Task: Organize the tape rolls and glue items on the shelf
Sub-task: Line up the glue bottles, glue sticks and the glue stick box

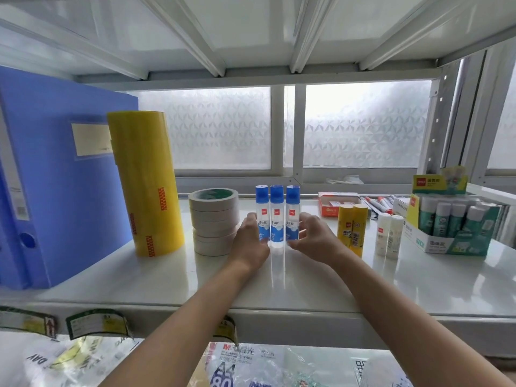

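Together, both hands (279, 241) clasp three blue-capped glue bottles (277, 216) standing between five stacked tape rolls (215, 222) and two yellow glue sticks (352, 227).

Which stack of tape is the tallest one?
The tall stack of yellow tape rolls, standing beside the blue plastic file box. It rises far higher than the short stack of white tape rolls to its right.
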